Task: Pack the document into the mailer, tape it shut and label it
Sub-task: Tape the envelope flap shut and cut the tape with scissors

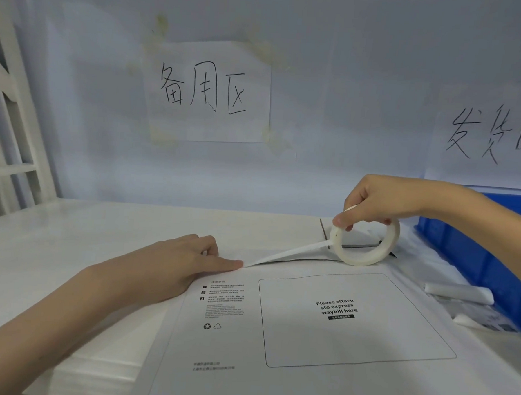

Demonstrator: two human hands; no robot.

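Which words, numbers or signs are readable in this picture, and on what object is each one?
"备用区": paper sheet on the wall.
"发货筐", the last character cut off by the frame edge: second wall sheet.
"Please attach sto express waybill here": white mailer, inside the box.
"1", "2", "3" and a recycling symbol: mailer, left side.
The small print on the mailer is too small to read.

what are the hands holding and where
Right hand grips the tape roll by its upper rim; left hand presses the tape's free end onto the mailer.
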